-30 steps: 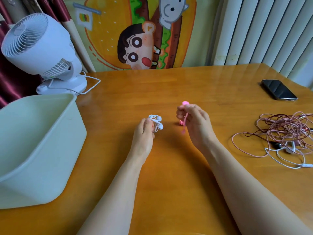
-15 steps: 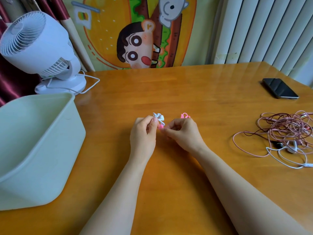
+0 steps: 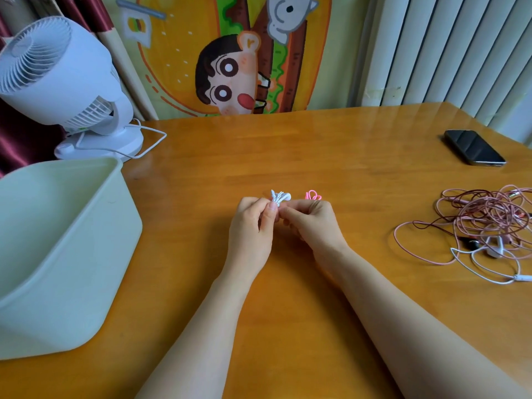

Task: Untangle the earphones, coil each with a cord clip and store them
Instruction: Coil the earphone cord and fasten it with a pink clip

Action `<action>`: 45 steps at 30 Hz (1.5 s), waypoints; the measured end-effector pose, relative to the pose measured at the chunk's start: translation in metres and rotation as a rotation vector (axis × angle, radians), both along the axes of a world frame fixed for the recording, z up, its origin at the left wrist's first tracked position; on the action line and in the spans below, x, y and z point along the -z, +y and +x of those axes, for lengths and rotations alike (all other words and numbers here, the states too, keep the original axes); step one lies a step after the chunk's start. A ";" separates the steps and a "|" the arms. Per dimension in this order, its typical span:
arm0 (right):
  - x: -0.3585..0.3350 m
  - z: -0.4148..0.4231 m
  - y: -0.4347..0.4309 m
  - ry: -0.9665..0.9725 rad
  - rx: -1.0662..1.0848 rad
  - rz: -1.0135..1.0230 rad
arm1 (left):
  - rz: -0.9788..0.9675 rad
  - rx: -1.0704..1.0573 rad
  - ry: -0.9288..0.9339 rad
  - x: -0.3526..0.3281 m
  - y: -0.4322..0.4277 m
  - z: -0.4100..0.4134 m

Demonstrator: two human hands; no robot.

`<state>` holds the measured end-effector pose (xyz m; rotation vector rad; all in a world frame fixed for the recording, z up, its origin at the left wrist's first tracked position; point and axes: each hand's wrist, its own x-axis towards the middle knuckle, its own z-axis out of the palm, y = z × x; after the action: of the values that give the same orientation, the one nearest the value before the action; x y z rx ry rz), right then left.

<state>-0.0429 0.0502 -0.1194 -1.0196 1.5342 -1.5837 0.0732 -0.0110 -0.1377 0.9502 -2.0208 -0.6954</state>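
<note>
At tabletop centre, left hand and right hand meet, fingers of both pinched on white cord clips. Pink cord clip pokes up behind right knuckles. Tangled earphones lie well apart at right, untouched. Step: likely freeing one clip. Next move calls for untangling cords.

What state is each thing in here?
White coiled earphone bundle: pinched by left hand.
Pink looped cord clip: held by right hand.
Tangled pink and white earphones: heaped, untouched.
Pale green plastic bin: open, nothing visible inside.
Black phone: flat, screen dark.
White desk fan: running unclear.
</note>
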 end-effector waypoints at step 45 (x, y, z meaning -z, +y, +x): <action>0.007 -0.003 -0.005 -0.344 -0.095 -0.008 | 0.058 0.038 0.036 -0.003 0.013 -0.006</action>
<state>-0.0460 0.0448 -0.1264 -0.7642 1.2290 -1.6020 0.0676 0.0017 -0.1344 0.9280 -2.0017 -0.7901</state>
